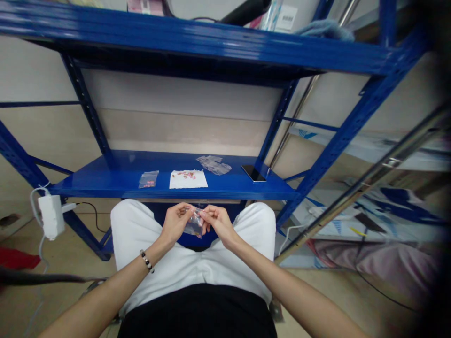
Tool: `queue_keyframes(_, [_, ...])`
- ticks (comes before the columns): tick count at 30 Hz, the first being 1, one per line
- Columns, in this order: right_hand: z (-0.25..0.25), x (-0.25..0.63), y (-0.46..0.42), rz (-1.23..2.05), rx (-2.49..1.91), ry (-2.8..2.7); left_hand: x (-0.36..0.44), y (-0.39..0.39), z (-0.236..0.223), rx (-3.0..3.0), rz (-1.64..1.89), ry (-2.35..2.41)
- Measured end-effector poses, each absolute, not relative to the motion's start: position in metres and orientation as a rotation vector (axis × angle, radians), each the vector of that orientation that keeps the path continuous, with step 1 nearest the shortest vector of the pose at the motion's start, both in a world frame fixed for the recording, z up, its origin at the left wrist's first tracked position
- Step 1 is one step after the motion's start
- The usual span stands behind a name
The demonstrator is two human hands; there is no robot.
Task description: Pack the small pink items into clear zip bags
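Pinching a small clear plastic bag (193, 224) at its upper edge, your left hand (174, 223) and right hand (219, 223) meet with fingertips pressed on it, the bag's long axis hanging slightly tilted above your white trousers (134, 234). Farther ahead, a blue steel shelf (141, 190) carries a white paper sheet (188, 179) dotted with small pinkish pieces.

Head camera looks forward and down (left hand (174, 223) and right hand (218, 224) in view).

Blue steel shelving (197, 47) w/ beige wall (176, 98), tan floor (21, 310) below.
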State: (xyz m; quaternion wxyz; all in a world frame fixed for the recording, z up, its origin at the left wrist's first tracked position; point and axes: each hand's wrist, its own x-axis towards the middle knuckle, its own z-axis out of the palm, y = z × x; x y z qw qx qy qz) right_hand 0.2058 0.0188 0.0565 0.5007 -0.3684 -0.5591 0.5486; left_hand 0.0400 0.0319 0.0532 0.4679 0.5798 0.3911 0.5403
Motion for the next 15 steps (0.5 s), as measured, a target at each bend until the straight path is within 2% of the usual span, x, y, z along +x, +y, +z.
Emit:
queue_keyframes(9, [0.055, 0.212, 0.02, 1.176, -0.906, -1.537, 0.033, 0.044, 0.05, 1.601, 1.23, 0.893])
queue_keyframes(15, [0.044, 0.209, 0.022, 1.215, -0.876, -1.582, 0.038, 0.043, 0.044, 1.587, 1.094, 0.868])
